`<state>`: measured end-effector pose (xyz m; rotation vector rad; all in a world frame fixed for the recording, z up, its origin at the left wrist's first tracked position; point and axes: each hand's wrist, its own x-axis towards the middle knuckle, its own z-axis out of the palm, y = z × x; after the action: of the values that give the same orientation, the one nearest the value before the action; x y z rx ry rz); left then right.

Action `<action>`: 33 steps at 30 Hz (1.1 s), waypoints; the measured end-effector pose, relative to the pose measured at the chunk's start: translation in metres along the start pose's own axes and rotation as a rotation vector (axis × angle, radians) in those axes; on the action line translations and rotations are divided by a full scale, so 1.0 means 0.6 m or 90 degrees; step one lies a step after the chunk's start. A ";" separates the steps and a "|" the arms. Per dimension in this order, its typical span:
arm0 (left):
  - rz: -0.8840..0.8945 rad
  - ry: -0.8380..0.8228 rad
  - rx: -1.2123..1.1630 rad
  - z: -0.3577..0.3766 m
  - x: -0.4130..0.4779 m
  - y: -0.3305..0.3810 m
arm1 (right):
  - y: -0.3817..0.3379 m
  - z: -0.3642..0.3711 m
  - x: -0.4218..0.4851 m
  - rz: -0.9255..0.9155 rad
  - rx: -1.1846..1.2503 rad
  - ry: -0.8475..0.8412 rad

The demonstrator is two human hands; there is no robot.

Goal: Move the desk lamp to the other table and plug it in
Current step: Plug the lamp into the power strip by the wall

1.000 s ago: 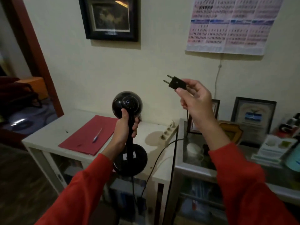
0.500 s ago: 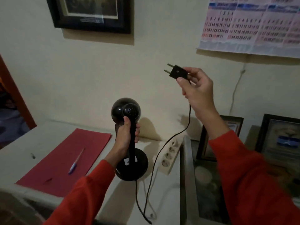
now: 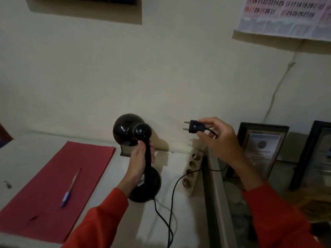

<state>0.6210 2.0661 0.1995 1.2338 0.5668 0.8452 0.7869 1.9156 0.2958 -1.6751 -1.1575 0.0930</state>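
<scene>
A white table [image 3: 107, 221] is filling the lower left of the frame, and a glass-topped table [image 3: 217, 203] is butting against it on the lower right. A red folder [image 3: 53, 185] is lying flat on the white table at the left, with a blue pen [image 3: 70, 187] resting on it. The black desk lamp [image 3: 132, 130] is standing at the frame's centre, its round base sitting on the white table just right of the folder, its globe head leaning toward the wall. The left hand [image 3: 140, 159] is wrapping its fingers around the lamp's stem, gripping it closed. A white power strip [image 3: 190, 171] is lying along the white table's right edge, its sockets facing up. The right hand [image 3: 219, 138] is hovering above the strip, right of centre, pinching the black plug [image 3: 194, 126] between thumb and fingertips, prongs pointing left. The black cord [image 3: 172, 194] is trailing from the plug down across the table to the lamp base.
</scene>
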 end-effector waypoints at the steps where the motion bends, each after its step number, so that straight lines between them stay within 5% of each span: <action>1: 0.001 0.001 0.005 0.002 0.001 0.000 | 0.001 -0.002 -0.004 -0.004 -0.041 -0.011; 8: -0.018 -0.036 0.026 -0.004 -0.012 0.021 | -0.017 -0.033 -0.023 0.045 -0.228 0.011; 15: -0.008 -0.068 0.420 -0.051 -0.063 0.007 | -0.009 -0.059 -0.041 0.138 -0.416 -0.110; 24: 0.009 0.061 0.723 -0.026 -0.160 -0.057 | 0.061 -0.014 -0.046 0.191 -0.383 -0.171; 30: 0.163 -0.016 0.782 0.006 -0.157 -0.086 | 0.094 0.013 -0.045 0.205 -0.403 -0.193; 33: 0.154 -0.111 0.753 0.036 -0.128 -0.111 | 0.109 0.024 -0.040 0.216 -0.413 -0.202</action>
<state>0.6097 1.9849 0.1357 2.4629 0.8174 0.5553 0.8078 1.9096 0.2283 -2.4979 -1.1945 0.2201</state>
